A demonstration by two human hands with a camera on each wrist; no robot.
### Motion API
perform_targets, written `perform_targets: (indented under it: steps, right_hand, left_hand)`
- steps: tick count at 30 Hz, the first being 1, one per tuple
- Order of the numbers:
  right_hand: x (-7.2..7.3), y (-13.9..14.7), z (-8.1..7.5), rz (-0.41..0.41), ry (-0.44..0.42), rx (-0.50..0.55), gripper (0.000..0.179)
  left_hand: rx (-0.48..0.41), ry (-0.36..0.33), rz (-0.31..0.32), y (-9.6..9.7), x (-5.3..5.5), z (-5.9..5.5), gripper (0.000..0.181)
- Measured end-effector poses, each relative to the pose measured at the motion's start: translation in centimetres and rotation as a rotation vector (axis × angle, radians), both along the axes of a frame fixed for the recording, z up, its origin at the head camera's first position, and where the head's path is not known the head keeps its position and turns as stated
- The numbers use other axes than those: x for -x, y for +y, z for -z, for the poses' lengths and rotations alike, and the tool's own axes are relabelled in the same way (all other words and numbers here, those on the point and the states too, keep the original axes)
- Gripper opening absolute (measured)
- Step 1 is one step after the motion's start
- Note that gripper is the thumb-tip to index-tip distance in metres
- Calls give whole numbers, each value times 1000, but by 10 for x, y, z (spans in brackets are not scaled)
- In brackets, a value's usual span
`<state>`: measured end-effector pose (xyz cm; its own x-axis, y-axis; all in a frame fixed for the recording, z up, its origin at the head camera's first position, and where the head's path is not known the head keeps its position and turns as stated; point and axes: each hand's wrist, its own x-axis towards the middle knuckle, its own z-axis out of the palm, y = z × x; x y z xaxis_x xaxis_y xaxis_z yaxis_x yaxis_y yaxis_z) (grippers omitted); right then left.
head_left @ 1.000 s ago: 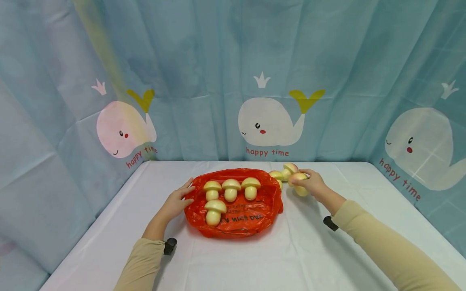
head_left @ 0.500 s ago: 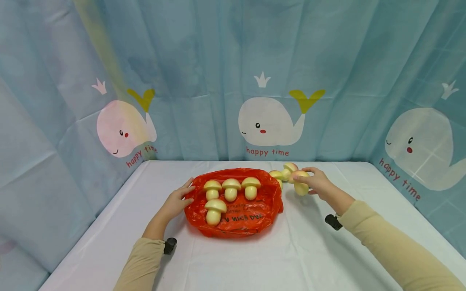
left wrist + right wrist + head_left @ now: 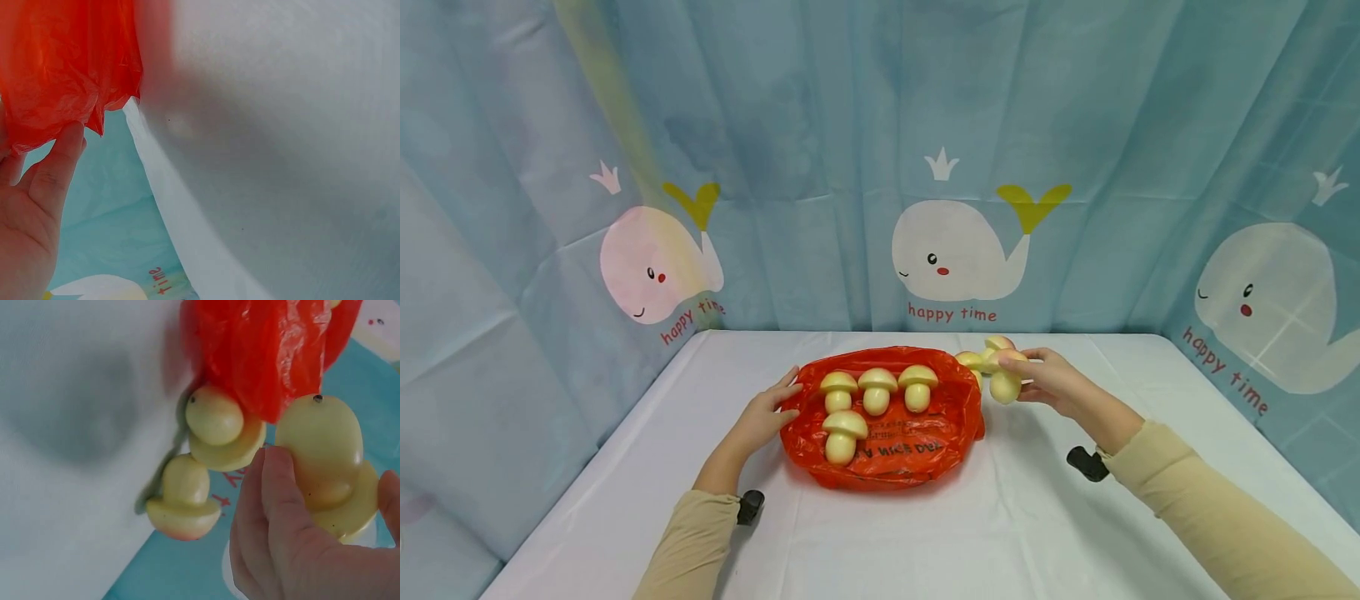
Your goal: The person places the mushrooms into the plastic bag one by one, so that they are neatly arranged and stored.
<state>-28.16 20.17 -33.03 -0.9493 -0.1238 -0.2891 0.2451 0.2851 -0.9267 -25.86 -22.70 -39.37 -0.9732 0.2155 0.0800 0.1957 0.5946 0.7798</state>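
My right hand [image 3: 1051, 382] pinches a cream toy mushroom [image 3: 1006, 387] by its cap, stem down, just right of the red plastic bag [image 3: 887, 479]. Up close in the right wrist view, the held toy mushroom [image 3: 320, 444] sits between thumb and fingers. Two more toy mushrooms, one [image 3: 185, 499] with its whole shape showing and one [image 3: 215, 415] against the bag, lie on the table behind it. Several toy mushrooms [image 3: 877, 392] rest in the wide-mouthed bag. My left hand [image 3: 762, 418] touches the bag's left side with fingers spread and fairly straight.
A white cloth [image 3: 880, 550] covers the table. Blue curtains [image 3: 820, 167] printed with whales stand behind and along both sides. A black wrist device [image 3: 750, 507] sits on the left wrist, and another [image 3: 1087, 463] on the right.
My right hand first lifts the toy mushroom with its fingers shifting round the cap, then carries it slightly left toward the bag. The left hand and the bag stay where they were.
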Motion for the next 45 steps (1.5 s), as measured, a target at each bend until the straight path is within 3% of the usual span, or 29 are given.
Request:
perform_targets:
  steps: [7, 25, 33, 45]
  right_hand:
    - [-6, -8, -3, -73, 9, 83, 80]
    - [-11, -42, -4, -197, -2, 140, 57]
    - [-17, -65, -2, -180, -36, 130, 66]
    - [-26, -103, 25, -99, -95, 109, 67]
  left_hand:
    - [-6, -4, 3, 0, -1, 0, 48]
    - [-8, 3, 2, -1, -1, 0, 47]
    - [-4, -5, -1, -1, -1, -1, 47]
    - [-6, 4, 10, -1, -2, -1, 47]
